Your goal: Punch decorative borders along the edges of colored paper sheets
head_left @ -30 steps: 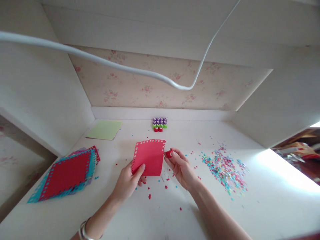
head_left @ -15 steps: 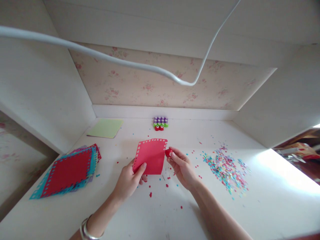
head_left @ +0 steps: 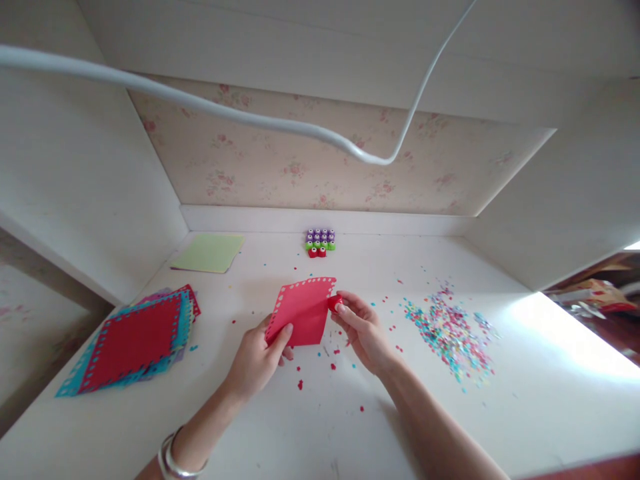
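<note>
Thumb on top, my left hand (head_left: pixel 260 357) grips the lower left part of a red sheet of paper (head_left: pixel 303 313), which is tilted above the desk. Small punched holes line the sheet's left and top edges. A small red craft punch (head_left: pixel 335 303) is pinched between the thumb and fingers of my right hand (head_left: pixel 365 333). The punch sits at the sheet's right edge, near its upper part; whether the paper is inside its slot I cannot tell. Several red punched-out bits (head_left: pixel 301 385) lie on the desk below.
Purple, green and red punches (head_left: pixel 321 241) stand in rows at the back. Pale green sheets (head_left: pixel 209 253) lie back left, with a stack of punched sheets (head_left: pixel 137 343) nearer. Colourful confetti (head_left: pixel 453 330) is heaped at right. A white cable (head_left: pixel 250 119) hangs across the view above.
The view has shifted slightly. Both hands keep their holds, and the punch stays at the sheet's right edge, with the sheet tilted a little differently.
</note>
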Motion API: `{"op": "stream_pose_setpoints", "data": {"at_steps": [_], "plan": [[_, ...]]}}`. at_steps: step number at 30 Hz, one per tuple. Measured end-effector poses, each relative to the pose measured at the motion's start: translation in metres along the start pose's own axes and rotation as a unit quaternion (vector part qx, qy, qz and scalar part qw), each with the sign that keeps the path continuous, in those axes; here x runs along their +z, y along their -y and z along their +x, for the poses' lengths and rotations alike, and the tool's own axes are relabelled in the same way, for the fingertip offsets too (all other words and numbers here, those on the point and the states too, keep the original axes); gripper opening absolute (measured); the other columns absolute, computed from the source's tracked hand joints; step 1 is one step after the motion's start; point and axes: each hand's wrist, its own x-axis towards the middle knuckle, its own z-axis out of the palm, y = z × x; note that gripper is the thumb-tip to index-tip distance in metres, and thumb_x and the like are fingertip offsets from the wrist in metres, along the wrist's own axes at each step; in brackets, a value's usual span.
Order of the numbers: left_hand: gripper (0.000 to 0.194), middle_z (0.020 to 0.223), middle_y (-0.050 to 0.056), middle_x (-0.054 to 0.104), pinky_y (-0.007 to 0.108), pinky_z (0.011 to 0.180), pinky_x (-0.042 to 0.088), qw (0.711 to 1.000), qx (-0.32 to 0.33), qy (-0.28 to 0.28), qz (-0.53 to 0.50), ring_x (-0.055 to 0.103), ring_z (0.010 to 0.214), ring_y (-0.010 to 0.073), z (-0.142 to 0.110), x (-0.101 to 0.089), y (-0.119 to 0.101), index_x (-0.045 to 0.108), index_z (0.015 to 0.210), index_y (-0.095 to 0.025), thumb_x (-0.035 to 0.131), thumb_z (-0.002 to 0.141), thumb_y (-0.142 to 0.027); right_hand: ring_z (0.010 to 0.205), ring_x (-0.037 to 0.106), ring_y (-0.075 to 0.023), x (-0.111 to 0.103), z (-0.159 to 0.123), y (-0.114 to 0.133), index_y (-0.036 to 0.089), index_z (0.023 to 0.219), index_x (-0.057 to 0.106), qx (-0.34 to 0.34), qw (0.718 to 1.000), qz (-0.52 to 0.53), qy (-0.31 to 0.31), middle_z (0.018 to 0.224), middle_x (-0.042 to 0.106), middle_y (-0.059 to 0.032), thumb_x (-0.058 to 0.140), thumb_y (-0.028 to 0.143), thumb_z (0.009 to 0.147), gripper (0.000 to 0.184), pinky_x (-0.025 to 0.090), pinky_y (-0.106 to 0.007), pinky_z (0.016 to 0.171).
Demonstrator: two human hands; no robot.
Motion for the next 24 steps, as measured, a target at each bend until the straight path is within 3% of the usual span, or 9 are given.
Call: {"op": "stream_pose_setpoints", "data": {"at_steps": [6, 12, 24], "plan": [[0.031, 0.058, 0.0, 0.068, 0.023, 0.047, 0.049, 1.0, 0.005, 0.004, 0.012, 0.062, 0.047, 0.0156, -0.0008, -0.0008, -0.0002, 0.061, 0.096, -0.019, 0.053, 0.091, -0.048, 0.091, 0.065, -0.0162, -0.0007, 0.0001, 0.0012, 0.024, 0.102, 0.071, 0.003, 1.0, 0.008, -0.002, 0.101, 0.071, -0.003, 0.078, 0.03, 0.077, 0.027, 0.05, -0.03, 0.085], [0.033, 0.057, 0.0, 0.067, 0.023, 0.045, 0.047, 1.0, 0.001, 0.006, 0.008, 0.062, 0.046, 0.016, -0.0005, -0.0008, -0.0017, 0.061, 0.096, -0.018, 0.053, 0.09, -0.05, 0.069, 0.062, -0.0093, -0.0034, 0.0008, 0.0049, 0.02, 0.098, 0.072, 0.048, 0.997, 0.052, 0.022, 0.089, 0.071, -0.0016, 0.073, 0.033, 0.083, 0.02, 0.052, -0.022, 0.072], [0.034, 0.056, -0.001, 0.066, 0.023, 0.044, 0.048, 1.0, -0.004, 0.018, -0.014, 0.061, 0.045, 0.0151, -0.001, -0.0003, -0.0013, 0.059, 0.096, -0.017, 0.053, 0.091, -0.05, 0.073, 0.063, -0.009, -0.0045, 0.0018, 0.002, 0.018, 0.099, 0.072, 0.053, 0.995, 0.077, 0.035, 0.091, 0.071, -0.0025, 0.075, 0.03, 0.082, 0.021, 0.053, -0.019, 0.074]]}}
